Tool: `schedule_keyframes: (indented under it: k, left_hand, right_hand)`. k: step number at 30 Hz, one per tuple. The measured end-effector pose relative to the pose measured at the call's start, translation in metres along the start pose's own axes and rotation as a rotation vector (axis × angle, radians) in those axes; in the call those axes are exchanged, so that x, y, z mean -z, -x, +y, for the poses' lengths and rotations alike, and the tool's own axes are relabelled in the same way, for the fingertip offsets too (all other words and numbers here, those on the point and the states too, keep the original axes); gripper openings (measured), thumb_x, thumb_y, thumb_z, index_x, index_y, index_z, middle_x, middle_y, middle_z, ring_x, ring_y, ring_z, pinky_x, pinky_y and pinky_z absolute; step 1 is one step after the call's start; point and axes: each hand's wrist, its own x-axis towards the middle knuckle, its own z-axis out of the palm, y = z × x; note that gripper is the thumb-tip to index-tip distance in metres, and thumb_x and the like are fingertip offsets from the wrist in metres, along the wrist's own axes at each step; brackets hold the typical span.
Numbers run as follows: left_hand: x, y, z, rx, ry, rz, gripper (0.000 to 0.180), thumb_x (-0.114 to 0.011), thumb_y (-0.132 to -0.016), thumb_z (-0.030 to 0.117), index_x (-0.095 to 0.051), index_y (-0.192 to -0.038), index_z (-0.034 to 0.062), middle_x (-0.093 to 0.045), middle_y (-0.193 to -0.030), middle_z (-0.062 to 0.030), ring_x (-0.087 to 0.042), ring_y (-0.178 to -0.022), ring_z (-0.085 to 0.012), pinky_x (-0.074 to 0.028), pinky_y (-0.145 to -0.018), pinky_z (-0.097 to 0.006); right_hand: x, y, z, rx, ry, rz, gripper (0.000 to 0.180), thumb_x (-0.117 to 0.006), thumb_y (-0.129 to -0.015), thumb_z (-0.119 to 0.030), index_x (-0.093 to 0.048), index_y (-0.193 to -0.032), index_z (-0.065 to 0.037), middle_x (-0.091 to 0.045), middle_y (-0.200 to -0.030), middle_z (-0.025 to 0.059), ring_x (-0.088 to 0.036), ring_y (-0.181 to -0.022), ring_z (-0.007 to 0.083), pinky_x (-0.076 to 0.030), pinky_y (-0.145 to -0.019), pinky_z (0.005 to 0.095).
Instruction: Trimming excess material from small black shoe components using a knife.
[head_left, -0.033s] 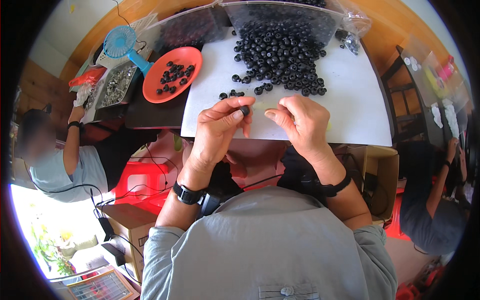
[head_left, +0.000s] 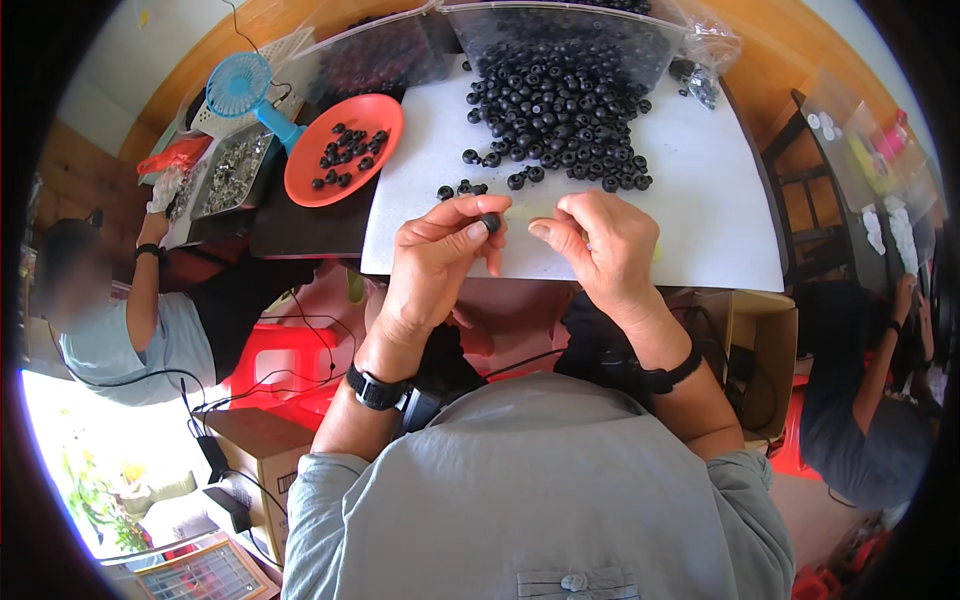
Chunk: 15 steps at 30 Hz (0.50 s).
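Above the front part of the white tabletop (head_left: 700, 225), my left hand (head_left: 425, 260) pinches a round black bead (head_left: 490, 222) between thumb and fingers. My right hand (head_left: 605, 245) is a short way to its right, apart from the bead. Its fingers are curled in towards the thumb; whatever they may hold is hidden. Beyond both hands lies a large heap of black beads (head_left: 560, 110), each rounded, some showing a hole. A few loose beads (head_left: 465, 188) rest just past my left hand.
An orange-red plate (head_left: 300, 185) with several black beads stands at the left, beside a blue handheld fan (head_left: 240, 85). Farther left is a metal tray (head_left: 215, 200) of small shiny parts. A clear bin (head_left: 570, 45) backs the heap. People work at both sides. A cardboard box (head_left: 775, 350) sits below right.
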Motion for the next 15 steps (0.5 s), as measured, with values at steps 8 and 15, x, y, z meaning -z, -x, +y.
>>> schedule_keyframes:
  k: [8,15]
  left_hand:
    - [-0.0002,0.0006,-0.0053,0.011,0.012,-0.001,0.028,-0.060,-0.102,0.000,-0.070,-0.128,-0.0037,-0.070,-0.106,-0.0127,-0.066,-0.093,-0.0196,-0.056,-0.074,-0.033]
    - [-0.0020,0.0012,-0.0065,-0.004,0.005,0.015,0.028,-0.060,-0.102,-0.001,-0.070,-0.128,-0.0031,-0.070,-0.108,-0.0116,-0.066,-0.093,-0.0196,-0.056,-0.074,-0.033]
  right_hand:
    - [-0.0005,0.0013,0.0011,0.030,0.038,0.005,0.032,-0.086,-0.082,-0.030,-0.060,-0.081,-0.011,-0.059,-0.067,0.0035,-0.059,-0.056,0.0254,-0.044,-0.050,0.0382]
    - [-0.0009,0.0010,-0.0001,0.035,0.082,-0.011,0.033,-0.084,-0.083,-0.033,-0.059,-0.082,-0.011,-0.059,-0.068,0.0038,-0.059,-0.057,0.0261,-0.044,-0.051,0.0389]
